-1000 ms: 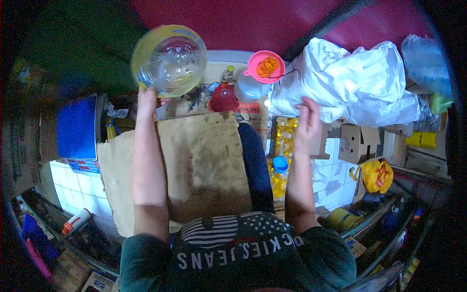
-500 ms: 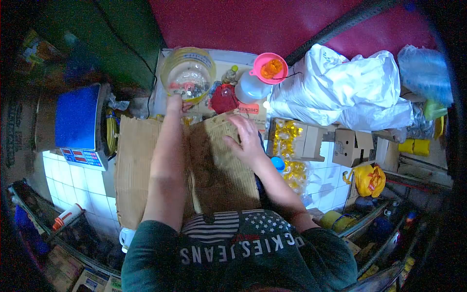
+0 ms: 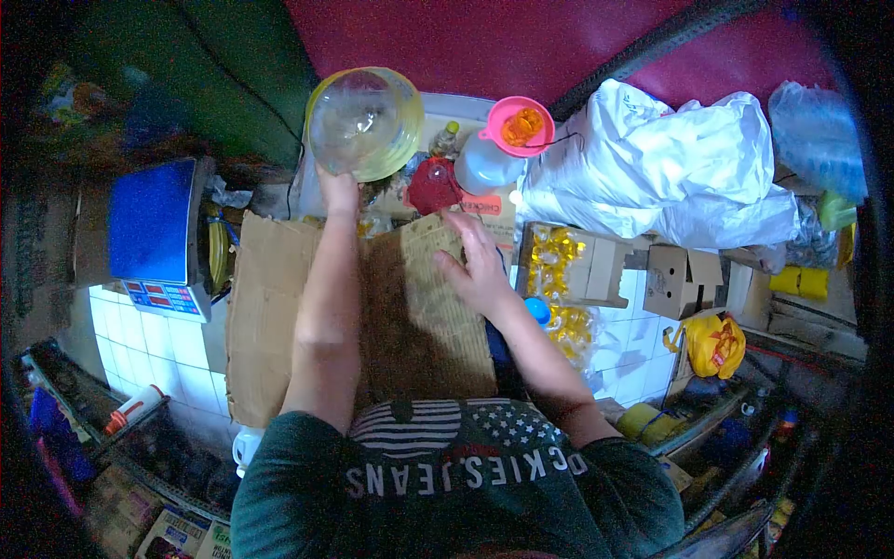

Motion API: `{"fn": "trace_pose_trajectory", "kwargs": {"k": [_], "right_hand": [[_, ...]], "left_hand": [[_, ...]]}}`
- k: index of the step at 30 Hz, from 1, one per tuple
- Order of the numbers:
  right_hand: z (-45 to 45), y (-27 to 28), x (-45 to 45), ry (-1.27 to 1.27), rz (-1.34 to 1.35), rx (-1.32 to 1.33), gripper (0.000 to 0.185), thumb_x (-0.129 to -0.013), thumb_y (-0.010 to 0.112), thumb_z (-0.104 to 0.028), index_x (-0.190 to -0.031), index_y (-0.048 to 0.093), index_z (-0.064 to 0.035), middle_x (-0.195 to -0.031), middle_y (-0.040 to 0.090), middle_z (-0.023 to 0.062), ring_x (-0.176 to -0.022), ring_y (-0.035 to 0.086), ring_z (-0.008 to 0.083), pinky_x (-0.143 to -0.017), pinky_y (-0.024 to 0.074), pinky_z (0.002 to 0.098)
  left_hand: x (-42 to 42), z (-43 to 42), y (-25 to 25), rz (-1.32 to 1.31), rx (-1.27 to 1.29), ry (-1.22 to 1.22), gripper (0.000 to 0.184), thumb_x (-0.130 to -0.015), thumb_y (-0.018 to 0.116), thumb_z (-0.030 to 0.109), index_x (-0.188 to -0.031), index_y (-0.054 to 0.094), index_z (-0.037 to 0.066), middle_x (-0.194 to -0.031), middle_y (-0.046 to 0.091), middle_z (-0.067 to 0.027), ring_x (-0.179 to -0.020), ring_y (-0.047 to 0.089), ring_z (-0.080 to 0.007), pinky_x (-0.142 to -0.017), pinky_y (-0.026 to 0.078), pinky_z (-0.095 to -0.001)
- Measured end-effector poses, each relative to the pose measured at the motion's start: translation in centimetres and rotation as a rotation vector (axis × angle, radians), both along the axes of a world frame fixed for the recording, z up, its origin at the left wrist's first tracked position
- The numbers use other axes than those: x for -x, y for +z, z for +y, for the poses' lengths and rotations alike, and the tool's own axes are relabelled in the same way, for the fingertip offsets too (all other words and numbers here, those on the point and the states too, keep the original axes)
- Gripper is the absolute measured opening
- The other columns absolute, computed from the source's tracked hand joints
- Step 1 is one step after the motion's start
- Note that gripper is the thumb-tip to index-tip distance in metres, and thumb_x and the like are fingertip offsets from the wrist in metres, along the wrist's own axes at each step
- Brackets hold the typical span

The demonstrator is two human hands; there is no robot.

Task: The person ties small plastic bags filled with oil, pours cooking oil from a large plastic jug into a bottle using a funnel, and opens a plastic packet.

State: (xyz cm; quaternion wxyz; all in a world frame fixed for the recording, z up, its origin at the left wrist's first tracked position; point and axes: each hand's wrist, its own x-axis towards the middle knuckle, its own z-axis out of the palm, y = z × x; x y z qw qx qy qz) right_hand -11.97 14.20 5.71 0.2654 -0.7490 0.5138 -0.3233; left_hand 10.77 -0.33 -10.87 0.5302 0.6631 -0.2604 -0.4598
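Observation:
My left hand (image 3: pixel 341 194) grips the near rim of a clear, yellowish round plastic tub (image 3: pixel 396 140), which is raised and tilted at the back left. My right hand (image 3: pixel 477 265) lies on a brown cardboard box (image 3: pixel 433 321) in front of me, its thumb apart and its fingertips at the far edge. Beyond the box sit a red object (image 3: pixel 432 186), a small bottle with a yellow-green cap (image 3: pixel 445 140) and a whitish plastic jug (image 3: pixel 486 170). A pink funnel (image 3: pixel 519 127) with something orange in it rests on the jug.
A blue-topped digital scale (image 3: pixel 151 224) stands at left. White plastic bags (image 3: pixel 652 168) fill the back right. Nearer are bottles of yellow liquid (image 3: pixel 557 261), a small open carton (image 3: pixel 680 279) and a yellow bag (image 3: pixel 717 347). A metal rail (image 3: pixel 112 456) runs at lower left.
My left hand has lifted and tilted the plastic tub, moving it slightly up and away, so the items seen through it before are no longer visible there. My right hand stays on the cardboard.

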Motion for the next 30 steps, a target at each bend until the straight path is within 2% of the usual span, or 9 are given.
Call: {"fn": "trace_pose_trajectory", "kwargs": {"k": [3,6,10,11,12,13,16,22,30], "right_hand": [[-2.0,1.8,-0.7,0.045,-0.210,-0.116,0.054,-0.079,0.061,-0.020,-0.125,0.039,-0.0014,-0.119,0.047,0.0187,-0.111,0.045,0.0357,-0.096,0.0347,0.0410],[-4.5,4.0,-3.9,-0.014,-0.525,-0.294,0.058,-0.080,0.062,-0.016,-0.128,0.036,0.0026,-0.129,0.040,0.0205,-0.118,0.043,0.0263,-0.098,0.0340,0.0359],[-7.0,3.2,-8.4,0.048,-0.442,-0.248,0.068,-0.077,0.064,-0.019,-0.130,0.030,0.0076,-0.130,0.039,0.0253,-0.120,0.041,0.0281,-0.099,0.0335,0.0364],[-7.3,2.5,-9.3,0.033,-0.376,-0.250,0.070,-0.076,0.065,-0.020,-0.130,0.030,0.0085,-0.130,0.039,0.0263,-0.121,0.041,0.0290,-0.099,0.0332,0.0370],[-7.4,1.7,-10.2,0.018,-0.309,-0.253,0.073,-0.075,0.066,-0.021,-0.130,0.029,0.0094,-0.129,0.039,0.0273,-0.121,0.041,0.0299,-0.100,0.0329,0.0377],[-7.3,0.9,-11.0,-0.041,-0.179,-0.054,0.069,-0.073,0.066,-0.021,-0.127,0.035,0.0079,-0.124,0.044,0.0265,-0.119,0.042,0.0327,-0.098,0.0346,0.0377],[-7.2,-0.5,-12.2,-0.057,-0.115,0.127,0.062,-0.071,0.065,-0.023,-0.122,0.043,0.0040,-0.118,0.050,0.0217,-0.114,0.044,0.0339,-0.096,0.0299,0.0442],[-6.6,2.1,-13.4,-0.119,0.040,0.256,0.044,-0.068,0.067,-0.025,-0.107,0.057,-0.0072,-0.106,0.059,0.0071,-0.105,0.050,0.0228,-0.095,0.0230,0.0490],[-6.9,2.1,-13.9,-0.118,0.022,0.307,0.032,-0.066,0.069,-0.025,-0.097,0.064,-0.0170,-0.095,0.063,0.0012,-0.098,0.054,0.0199,-0.097,0.0163,0.0560]], "left_hand": [[1.3,0.9,3.6,-0.012,0.076,0.056,0.075,-0.078,0.047,0.004,-0.140,0.007,0.011,-0.114,0.052,-0.0185,-0.066,0.060,-0.0225,-0.051,0.049,-0.0297],[2.8,2.9,8.2,-0.120,0.113,0.035,0.074,-0.078,0.047,0.003,-0.140,0.007,0.010,-0.120,0.047,-0.0186,-0.080,0.060,-0.0228,-0.059,0.051,-0.0290],[3.2,3.8,6.5,-0.380,0.555,0.014,0.071,-0.079,0.046,0.002,-0.139,0.010,0.011,-0.124,0.042,-0.0172,-0.100,0.053,-0.0211,-0.076,0.050,-0.0333],[4.4,4.3,7.9,-0.037,0.503,0.072,0.064,-0.080,0.047,0.009,-0.137,0.018,0.012,-0.125,0.042,-0.0135,-0.110,0.046,-0.0203,-0.091,0.042,-0.0363],[5.2,4.6,8.9,0.144,0.489,0.102,0.064,-0.080,0.047,0.010,-0.137,0.018,0.012,-0.125,0.042,-0.0134,-0.110,0.046,-0.0203,-0.092,0.042,-0.0363],[5.3,4.9,10.0,0.285,0.478,0.125,0.063,-0.080,0.047,0.011,-0.137,0.019,0.012,-0.125,0.042,-0.0133,-0.111,0.046,-0.0204,-0.092,0.042,-0.0363],[5.4,5.9,12.3,0.481,0.517,0.093,0.061,-0.081,0.047,0.013,-0.136,0.020,0.012,-0.124,0.043,-0.0130,-0.111,0.046,-0.0206,-0.092,0.041,-0.0364],[5.3,7.0,14.7,0.661,0.551,0.016,0.058,-0.081,0.047,0.018,-0.134,0.023,0.012,-0.124,0.043,-0.0125,-0.111,0.045,-0.0210,-0.094,0.040,-0.0366],[5.7,7.8,16.0,0.731,0.563,-0.043,0.055,-0.082,0.047,0.025,-0.132,0.027,0.012,-0.123,0.045,-0.0118,-0.112,0.045,-0.0215,-0.095,0.038,-0.0369]]}}
